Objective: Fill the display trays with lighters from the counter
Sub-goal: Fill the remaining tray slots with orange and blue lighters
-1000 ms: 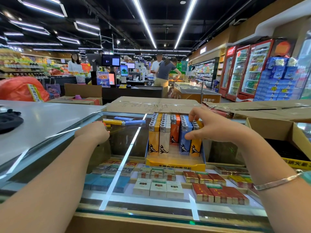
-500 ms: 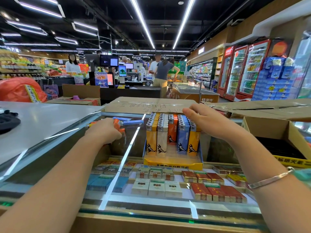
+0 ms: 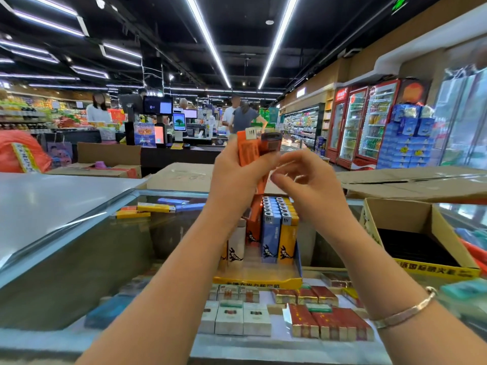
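1. Head view, display tray (image 3: 257,279): yellow-fronted, standing on the glass counter (image 3: 79,248), holding upright white, orange, blue and yellow lighters in rows.
2. Left hand (image 3: 237,175): raised above the tray, fingers curled round a bundle of orange lighters (image 3: 253,148).
3. Right hand (image 3: 308,180): just right of the bundle, above the tray, fingers loosely bent; fingertips near the bundle's lower part, contact cannot be told.
4. Loose lighters (image 3: 155,208): yellow, blue and orange, lying flat on the counter left of the tray.
5. Cardboard box (image 3: 421,235): open, right of the tray.
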Demonstrator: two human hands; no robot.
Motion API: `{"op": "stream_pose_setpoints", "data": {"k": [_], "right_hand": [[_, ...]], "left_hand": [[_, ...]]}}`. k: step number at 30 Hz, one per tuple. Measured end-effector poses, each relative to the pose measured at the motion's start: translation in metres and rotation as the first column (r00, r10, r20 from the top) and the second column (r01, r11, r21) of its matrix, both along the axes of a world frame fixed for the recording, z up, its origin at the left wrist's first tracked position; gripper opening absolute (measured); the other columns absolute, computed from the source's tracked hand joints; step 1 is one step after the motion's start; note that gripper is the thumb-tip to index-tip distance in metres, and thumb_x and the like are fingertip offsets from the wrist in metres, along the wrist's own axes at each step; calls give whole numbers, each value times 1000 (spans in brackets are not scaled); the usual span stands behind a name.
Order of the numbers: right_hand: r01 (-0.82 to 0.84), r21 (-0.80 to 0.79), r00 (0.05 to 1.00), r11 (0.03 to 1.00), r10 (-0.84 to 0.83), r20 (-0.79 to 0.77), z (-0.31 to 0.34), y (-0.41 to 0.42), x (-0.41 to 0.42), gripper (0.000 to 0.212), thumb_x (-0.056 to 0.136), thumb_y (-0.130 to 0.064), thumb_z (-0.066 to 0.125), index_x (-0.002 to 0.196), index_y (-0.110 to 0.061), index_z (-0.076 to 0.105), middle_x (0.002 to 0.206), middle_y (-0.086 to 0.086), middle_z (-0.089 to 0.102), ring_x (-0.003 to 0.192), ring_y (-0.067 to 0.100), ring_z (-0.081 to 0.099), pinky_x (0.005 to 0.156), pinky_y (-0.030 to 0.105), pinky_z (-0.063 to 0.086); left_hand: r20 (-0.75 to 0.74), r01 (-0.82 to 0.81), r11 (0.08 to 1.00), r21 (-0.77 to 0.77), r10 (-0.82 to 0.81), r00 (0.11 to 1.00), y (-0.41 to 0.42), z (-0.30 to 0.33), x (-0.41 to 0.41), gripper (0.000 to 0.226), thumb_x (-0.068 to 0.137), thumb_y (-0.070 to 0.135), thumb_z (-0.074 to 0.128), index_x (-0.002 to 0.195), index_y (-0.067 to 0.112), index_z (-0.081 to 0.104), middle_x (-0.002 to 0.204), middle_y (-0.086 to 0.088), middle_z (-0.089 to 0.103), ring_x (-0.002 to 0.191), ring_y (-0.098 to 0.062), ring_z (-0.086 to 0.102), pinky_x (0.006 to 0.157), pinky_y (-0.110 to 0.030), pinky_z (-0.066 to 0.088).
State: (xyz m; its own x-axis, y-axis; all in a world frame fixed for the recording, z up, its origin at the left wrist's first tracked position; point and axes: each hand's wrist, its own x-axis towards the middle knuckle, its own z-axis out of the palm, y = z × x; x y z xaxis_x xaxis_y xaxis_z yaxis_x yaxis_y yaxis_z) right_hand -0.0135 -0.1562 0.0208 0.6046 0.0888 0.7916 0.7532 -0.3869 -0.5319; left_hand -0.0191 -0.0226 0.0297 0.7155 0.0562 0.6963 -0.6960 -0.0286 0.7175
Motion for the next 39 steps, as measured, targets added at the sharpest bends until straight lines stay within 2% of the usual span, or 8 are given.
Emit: {"op": "stream_pose_setpoints", "data": {"k": [5,8,11,16,23,28,34,39], "right_hand": [[-34,77,999,996,30,44,4,-2,-4,31,76,-8,71,89,-33,56,73,-13,58,64,5,52,62,26,46],[-60,59,997,996,57,52,3,-2,-6,44,82,-7,66,108,-40,53,76,-8,60,61,4,53,60,22,49],[-101,52,995,993,100,31,3,-3,-7,59,88,-4,59,129,-41,41,85,8,63,72,20,63,67,29,57],[-201,219,970,955,225,-90,8,-6,-9,54,88,1,57,115,-45,44,84,-7,64,72,9,67,57,17,52],[-264,308,883,914,358,-304,9,-3,-9,48,93,-1,49,116,-39,32,102,4,59,66,14,68,45,26,53],[-183,230,922,956,248,-298,7,-6,-7,47,85,2,58,112,-33,40,100,7,64,77,21,67,55,31,56],[-43,-91,982,995,25,-186,4,-4,-6,27,90,-10,56,98,-35,60,87,-9,61,57,-5,55,48,11,41],[-14,-127,994,992,0,-108,3,0,-6,29,84,-7,66,80,-34,55,76,-13,56,62,-14,53,52,3,40]], "left_hand": [[-50,141,989,45,-139,989,0,-6,2,7,82,22,68,88,23,65,75,8,69,69,-1,65,59,-10,47],[-47,170,983,65,-167,985,1,-7,3,7,82,23,68,85,29,64,73,13,69,69,1,65,59,-9,46],[-38,182,982,55,-180,983,0,-7,3,9,81,24,69,89,26,65,76,9,70,71,-5,68,60,-11,49],[-107,133,971,-199,-156,982,18,-5,12,14,77,28,70,86,20,62,65,9,67,65,-6,65,59,-18,51],[-139,214,857,-470,-311,940,36,-3,18,23,71,27,66,88,13,59,62,6,66,61,-7,66,55,-20,52],[-199,156,863,-481,-281,939,43,-5,20,30,64,38,66,85,19,58,54,11,61,50,-2,60,49,-18,50],[-238,98,797,-596,-292,927,50,-7,28,31,72,36,67,95,19,56,75,2,62,65,-8,64,55,-24,55],[-275,43,767,-640,-282,919,55,-10,33,26,78,36,67,96,21,56,74,4,65,68,-8,66,52,-24,54]]}}
